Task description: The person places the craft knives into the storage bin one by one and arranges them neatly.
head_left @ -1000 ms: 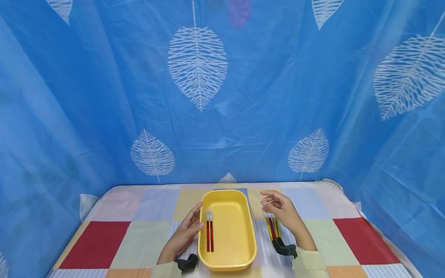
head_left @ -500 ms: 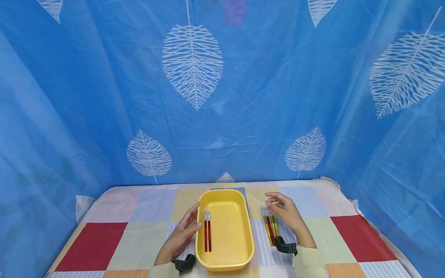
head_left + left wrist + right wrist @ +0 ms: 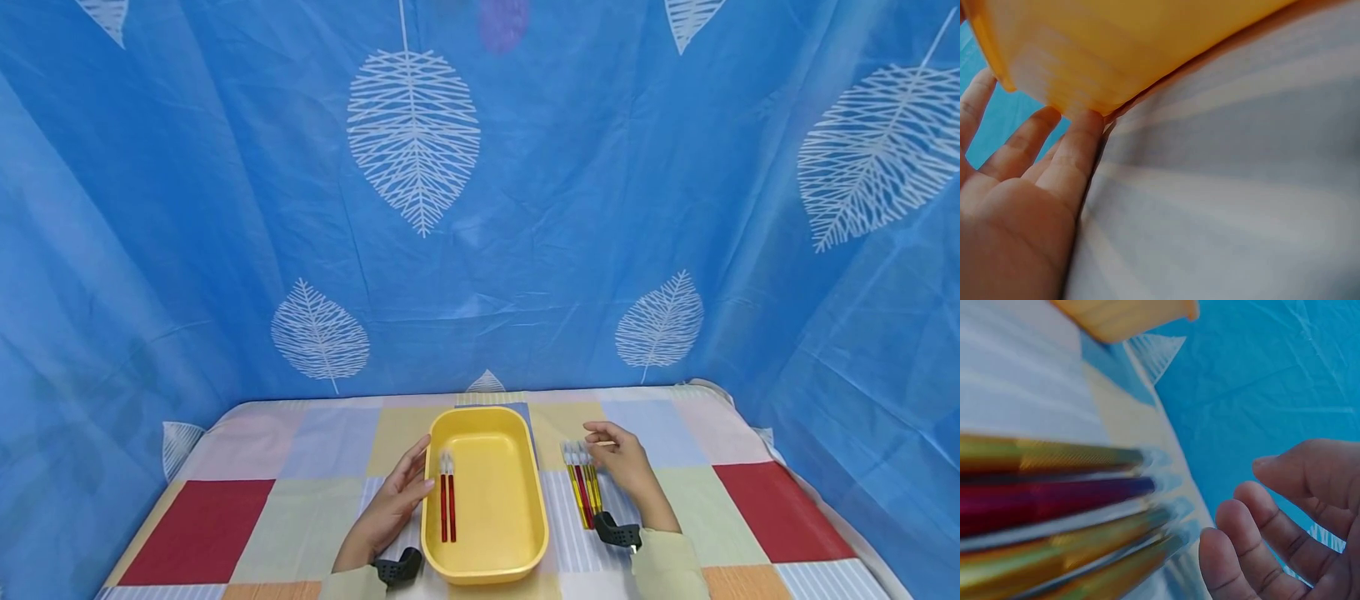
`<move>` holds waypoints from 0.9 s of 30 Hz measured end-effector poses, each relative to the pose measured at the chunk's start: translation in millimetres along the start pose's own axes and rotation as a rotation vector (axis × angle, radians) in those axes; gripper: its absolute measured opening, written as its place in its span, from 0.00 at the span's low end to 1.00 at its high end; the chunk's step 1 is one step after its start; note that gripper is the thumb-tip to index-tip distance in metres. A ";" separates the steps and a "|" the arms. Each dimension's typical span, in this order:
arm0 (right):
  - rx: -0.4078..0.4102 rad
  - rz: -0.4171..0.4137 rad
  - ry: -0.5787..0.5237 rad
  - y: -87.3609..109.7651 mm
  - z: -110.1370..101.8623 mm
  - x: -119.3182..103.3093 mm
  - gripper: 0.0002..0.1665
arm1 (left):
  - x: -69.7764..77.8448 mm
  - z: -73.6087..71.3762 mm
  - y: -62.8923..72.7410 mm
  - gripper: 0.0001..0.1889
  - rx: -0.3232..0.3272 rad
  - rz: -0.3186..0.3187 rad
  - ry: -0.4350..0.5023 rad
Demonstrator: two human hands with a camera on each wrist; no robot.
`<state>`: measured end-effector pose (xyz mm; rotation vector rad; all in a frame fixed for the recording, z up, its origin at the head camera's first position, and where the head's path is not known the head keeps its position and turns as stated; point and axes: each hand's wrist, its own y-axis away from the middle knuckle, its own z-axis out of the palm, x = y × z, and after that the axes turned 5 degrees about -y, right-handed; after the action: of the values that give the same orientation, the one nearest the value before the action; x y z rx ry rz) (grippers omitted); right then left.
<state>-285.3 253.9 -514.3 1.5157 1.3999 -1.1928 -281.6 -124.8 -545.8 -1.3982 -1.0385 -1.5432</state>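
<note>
My left hand [image 3: 393, 504] holds the left side of a yellow plastic tray [image 3: 487, 575]. Its thumb lies over the rim, and its fingers [image 3: 1072, 150] touch the outer wall in the left wrist view. Inside the tray, two slim red pen-shaped tools [image 3: 447, 508] with whitish tips lie side by side. To the tray's right, several similar gold tools [image 3: 1041, 456] and a dark red one [image 3: 1054, 503], with clear tips, lie in a row on the cloth. Beside those tips is my right hand [image 3: 626, 462], holding nothing, fingers loosely bent and thumb apart.
A patchwork cloth [image 3: 322, 517] covers the table. Blue sheeting [image 3: 570, 208] with white leaf prints hangs behind and along both sides. A flat blue patch [image 3: 531, 425] shows from behind the tray's far end. Each wrist wears a black strap mount [image 3: 617, 532].
My right hand has drawn back to the right from the row of tools, leaving their tips more visible. My left hand stays at the tray. The head view has shifted slightly.
</note>
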 end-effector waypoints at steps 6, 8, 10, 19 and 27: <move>0.031 0.053 0.018 -3.2 1.3 7.3 0.20 | 0.6 0.8 -0.4 0.43 0.005 0.004 -0.004; 0.034 0.067 0.016 -3.7 1.4 8.2 0.21 | 0.5 0.9 0.1 0.43 0.008 0.003 0.002; 0.036 0.081 0.018 -4.0 1.2 9.3 0.21 | 0.4 0.8 0.3 0.43 0.008 0.005 0.004; 0.024 0.090 0.083 -4.7 1.0 13.5 0.24 | -0.2 -0.3 1.2 0.44 0.002 0.009 0.006; -0.013 0.070 0.236 -4.8 1.0 14.8 0.28 | 0.0 -0.7 1.6 0.43 -0.013 0.023 0.001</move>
<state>-290.6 258.0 -528.4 1.7255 1.4891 -0.9852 -280.3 -126.0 -545.8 -1.4138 -1.0095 -1.5364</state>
